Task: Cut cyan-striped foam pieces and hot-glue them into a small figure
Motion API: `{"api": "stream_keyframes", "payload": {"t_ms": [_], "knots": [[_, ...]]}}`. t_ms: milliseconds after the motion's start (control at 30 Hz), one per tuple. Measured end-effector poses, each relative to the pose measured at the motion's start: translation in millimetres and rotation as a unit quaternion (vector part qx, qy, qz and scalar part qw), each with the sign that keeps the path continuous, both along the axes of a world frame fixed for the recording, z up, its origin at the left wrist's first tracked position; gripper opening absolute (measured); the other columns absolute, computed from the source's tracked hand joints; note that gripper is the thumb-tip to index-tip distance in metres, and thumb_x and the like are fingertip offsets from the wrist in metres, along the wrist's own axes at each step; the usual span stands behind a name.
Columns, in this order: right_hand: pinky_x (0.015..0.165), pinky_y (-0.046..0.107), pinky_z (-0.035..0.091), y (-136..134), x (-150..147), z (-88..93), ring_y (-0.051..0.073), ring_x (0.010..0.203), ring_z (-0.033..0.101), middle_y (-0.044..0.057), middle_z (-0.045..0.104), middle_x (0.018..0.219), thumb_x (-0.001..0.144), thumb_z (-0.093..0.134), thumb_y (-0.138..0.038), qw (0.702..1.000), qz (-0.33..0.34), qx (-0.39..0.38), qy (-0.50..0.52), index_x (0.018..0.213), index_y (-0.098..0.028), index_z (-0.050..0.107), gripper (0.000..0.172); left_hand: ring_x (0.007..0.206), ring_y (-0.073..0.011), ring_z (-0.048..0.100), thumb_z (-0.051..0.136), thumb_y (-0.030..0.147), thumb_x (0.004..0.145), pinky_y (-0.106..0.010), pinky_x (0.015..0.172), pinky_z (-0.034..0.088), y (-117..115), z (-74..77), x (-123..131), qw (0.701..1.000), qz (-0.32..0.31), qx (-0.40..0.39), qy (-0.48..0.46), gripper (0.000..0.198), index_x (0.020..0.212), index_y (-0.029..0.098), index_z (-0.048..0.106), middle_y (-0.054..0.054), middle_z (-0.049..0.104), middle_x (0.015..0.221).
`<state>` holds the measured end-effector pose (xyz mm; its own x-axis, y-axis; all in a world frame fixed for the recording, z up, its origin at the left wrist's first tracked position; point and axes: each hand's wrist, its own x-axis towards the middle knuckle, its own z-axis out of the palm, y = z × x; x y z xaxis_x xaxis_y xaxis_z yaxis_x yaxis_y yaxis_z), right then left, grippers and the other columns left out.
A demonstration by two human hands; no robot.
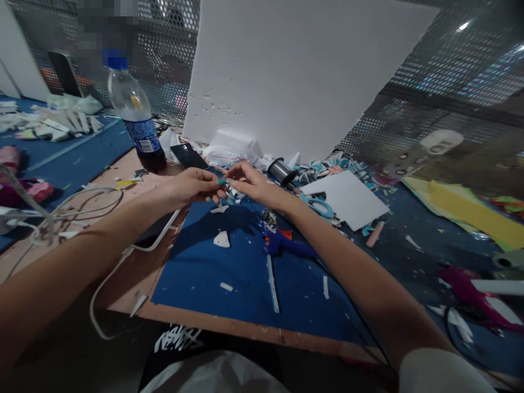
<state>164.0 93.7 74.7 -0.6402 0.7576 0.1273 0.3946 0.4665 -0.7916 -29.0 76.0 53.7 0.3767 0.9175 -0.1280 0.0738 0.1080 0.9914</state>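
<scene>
My left hand [192,186] and my right hand [256,185] meet above the far edge of a blue mat [245,284]. Both pinch a small teal piece [222,181] between their fingertips. A blue glue gun [282,243] lies on the mat just under my right wrist, with a clear glue stick [272,284] sticking out toward me. Small white scraps [221,239] lie on the mat below my hands.
A cola bottle [137,123] stands at the left, a black phone [188,155] beside it. A big white foam board [295,76] leans at the back. Teal scissors [319,206], a white sheet [347,199], a wire spool [281,170], yellow sheets [470,210] and a white cable [102,196] lie around.
</scene>
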Motion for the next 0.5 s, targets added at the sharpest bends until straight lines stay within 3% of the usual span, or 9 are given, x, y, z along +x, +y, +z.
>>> {"api": "stream_keyframes", "payload": {"t_ms": [100,200,333,400,500], "knots": [[0.087,0.032,0.043,-2.7,-4.3,6.8,0.020,0.103,0.055,0.011,0.058,0.111,0.081,0.056,-0.031,0.992,0.087,-0.084,0.031,0.103,-0.017,0.046,0.028,0.052,-0.0102,0.057,0.066,0.030,0.080,-0.024,0.054,0.050,-0.8,6.2,-3.4,0.998,0.050,0.030,-0.012,0.021,0.065,0.015,0.064,-0.004,0.065,0.063],[0.077,0.029,0.047,-4.5,-13.2,12.7,0.016,0.079,0.061,0.006,0.062,0.085,0.086,0.054,-0.038,0.985,0.128,-0.114,-0.001,0.093,-0.018,0.048,0.022,0.052,-0.0106,0.056,0.067,0.034,0.079,-0.024,0.053,0.050,0.4,5.4,-3.6,0.993,0.097,0.061,-0.016,0.022,0.068,0.015,0.063,-0.002,0.062,0.061],[0.053,0.028,0.044,-2.3,-23.1,16.7,0.012,0.044,0.048,0.000,0.050,0.049,0.090,0.045,-0.048,0.985,0.102,-0.065,-0.126,0.071,-0.017,0.054,0.037,0.054,-0.0093,0.056,0.069,0.037,0.077,-0.022,0.056,0.049,5.8,1.1,-6.9,0.983,0.155,0.102,-0.018,0.025,0.069,0.014,0.061,0.000,0.060,0.062],[0.051,0.028,0.042,1.3,-27.5,15.7,0.011,0.040,0.043,0.000,0.045,0.043,0.091,0.044,-0.040,0.982,0.074,-0.015,-0.175,0.058,-0.017,0.052,0.041,0.056,-0.0087,0.056,0.067,0.036,0.077,-0.021,0.059,0.049,6.9,0.5,-8.4,0.971,0.196,0.137,-0.013,0.024,0.071,0.014,0.059,0.001,0.059,0.063],[0.055,0.029,0.040,7.2,-36.1,10.6,0.013,0.045,0.046,0.002,0.047,0.043,0.083,0.050,-0.016,0.977,0.028,0.032,-0.211,0.052,-0.016,0.051,0.031,0.059,-0.0107,0.057,0.064,0.035,0.080,-0.022,0.060,0.049,2.8,1.7,-6.7,0.950,0.228,0.211,0.042,0.020,0.077,0.016,0.058,0.001,0.059,0.064]]}}
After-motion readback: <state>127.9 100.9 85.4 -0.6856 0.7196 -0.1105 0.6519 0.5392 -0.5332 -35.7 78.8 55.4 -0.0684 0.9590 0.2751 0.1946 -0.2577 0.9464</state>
